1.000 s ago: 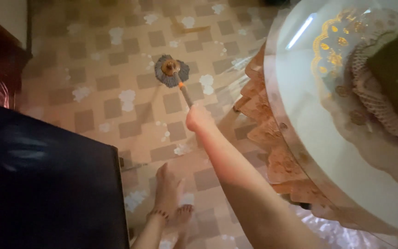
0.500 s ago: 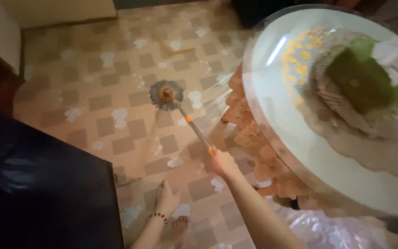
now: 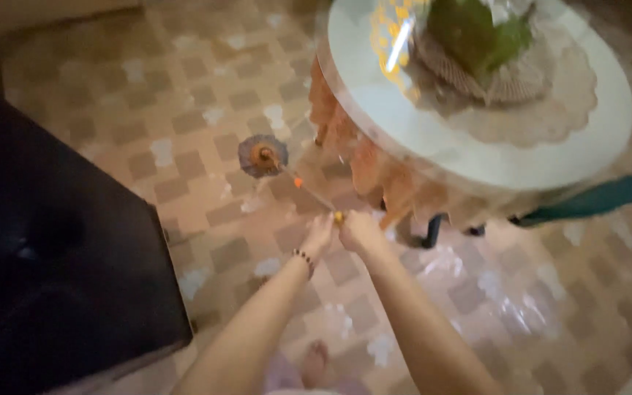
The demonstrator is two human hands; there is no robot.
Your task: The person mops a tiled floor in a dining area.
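Both hands are closing on the mop handle (image 3: 314, 193), left hand (image 3: 320, 232) beside right hand (image 3: 358, 230); the blurred mop head (image 3: 262, 156) is resting on the tiled floor (image 3: 184, 110) near the round desk (image 3: 433, 150); fingers indistinct.

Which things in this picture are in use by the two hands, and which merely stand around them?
In use:
- round grey string mop head on the patterned tile floor
- thin metal mop handle with orange bands
- left hand and right hand, both at the handle's end

Standing around:
- round glass-topped table
- green-leaved plant in a woven basket
- dark cabinet
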